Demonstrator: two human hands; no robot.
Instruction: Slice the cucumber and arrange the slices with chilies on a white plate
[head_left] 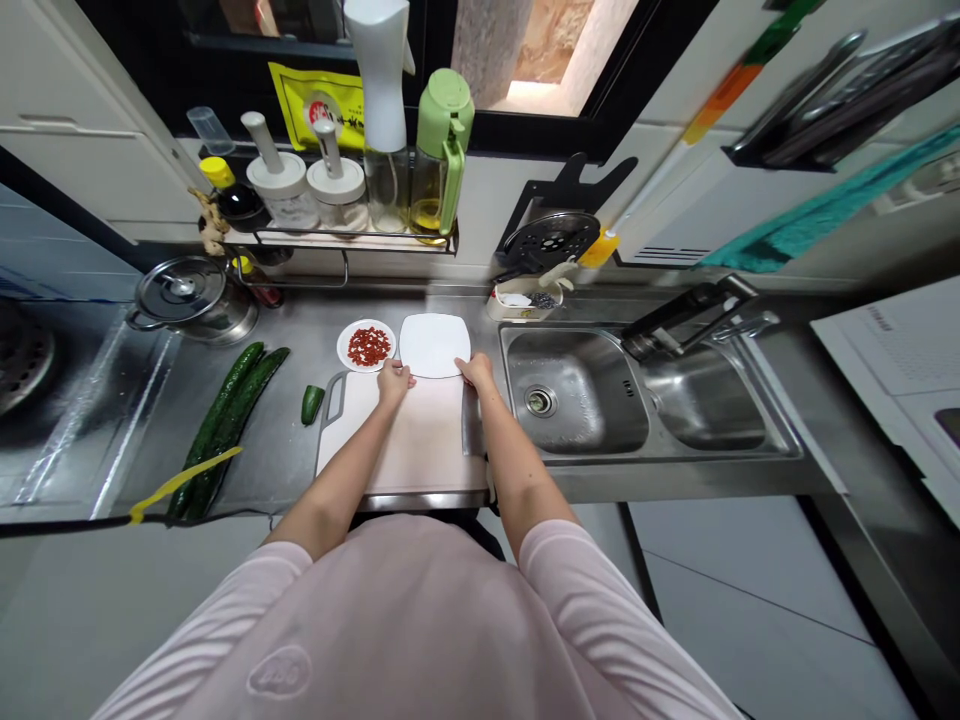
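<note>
A white squarish plate (435,345) lies at the back edge of the white cutting board (420,440). My right hand (476,370) grips its right front corner, thumb over the rim. At the left front corner, the curled fingers of my left hand (395,382) pinch the plate's edge. Just left of the plate is a small white dish of chopped red pieces (368,346), which look like chillies. A knife (472,425) rests along the board's right side, partly hidden by my right forearm. A short piece of cucumber (312,404) sits left of the board.
Two long cucumbers (225,420) and a lidded steel pot (196,300) are on the left. A double sink (577,390) with a faucet (690,315) lies to the right. Above the counter, a rack (345,240) carries seasoning jars, a spray bottle and a green oil bottle (442,140).
</note>
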